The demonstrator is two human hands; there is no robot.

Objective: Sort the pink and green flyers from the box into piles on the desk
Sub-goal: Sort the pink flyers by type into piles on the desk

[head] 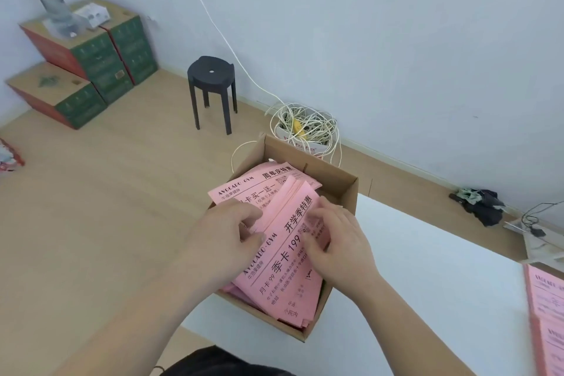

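**Operator:** State the location of the task items.

**Inspector:** The cardboard box (335, 189) stands open on the left end of the white desk (427, 268). The pink flyers (283, 272) fill the box. The printed faces point up, and the black lettering on them is legible. A raised sheaf of these flyers tilts above the sheets that lie flat under it. A second pink pile (546, 299) lies on the desk at the right edge of the view, well apart from the box.

**Operator:** State the condition of each hand.

**Inspector:** The left hand (225, 238) is in the box at the left side of the raised sheaf. Its fingers curl round the sheaf edge and its thumb lies on the top sheet, so it grips the sheaf. The right hand (338, 241) rests on the right side of the same top sheet with bent fingers. The view does not show whether it pinches the paper or only presses on it.

**Operator:** List the surroundings.

**Inspector:** A black stool (212, 82) stands on the wooden floor (122, 192) beyond the box. A coil of pale cable (305, 125) sits by the wall. Stacked cartons (91, 55) occupy the far left corner.
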